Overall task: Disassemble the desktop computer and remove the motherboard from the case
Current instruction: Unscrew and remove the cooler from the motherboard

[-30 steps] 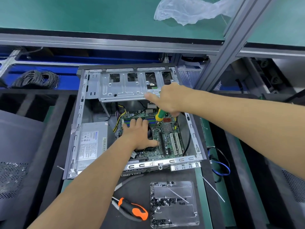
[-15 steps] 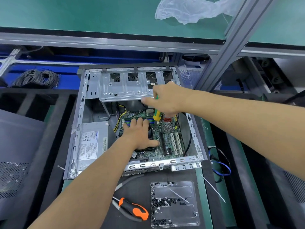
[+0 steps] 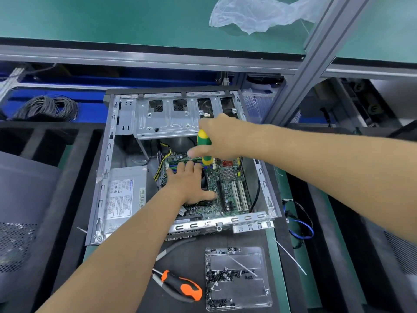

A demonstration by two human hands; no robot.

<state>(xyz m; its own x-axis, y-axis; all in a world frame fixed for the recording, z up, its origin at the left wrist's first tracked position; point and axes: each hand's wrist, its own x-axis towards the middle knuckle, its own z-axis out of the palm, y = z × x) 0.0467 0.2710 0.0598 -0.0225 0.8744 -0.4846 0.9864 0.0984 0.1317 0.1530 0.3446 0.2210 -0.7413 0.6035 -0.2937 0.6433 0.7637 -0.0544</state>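
An open grey computer case [image 3: 102, 177] lies on its side on the bench. Inside it sits the green motherboard [image 3: 228, 190], with a grey power supply [image 3: 125, 195] to its left and a metal drive cage [image 3: 167, 118] at the back. My left hand [image 3: 191, 184] rests flat on the black fan over the board, fingers spread. My right hand [image 3: 220, 138] grips a green and yellow screwdriver [image 3: 203, 141], which stands nearly upright over the board's far edge. Its tip is hidden behind my left fingers.
A clear tray [image 3: 239, 279] with several loose screws lies in front of the case, and orange-handled pliers [image 3: 180, 285] to its left. Blue cables [image 3: 300, 229] hang right of the case. Black foam trays flank it. An aluminium post [image 3: 300, 71] rises behind my right arm.
My right hand has raised the screwdriver, so more of its green and yellow handle shows below and beside the fist. My left hand has stayed on the fan.
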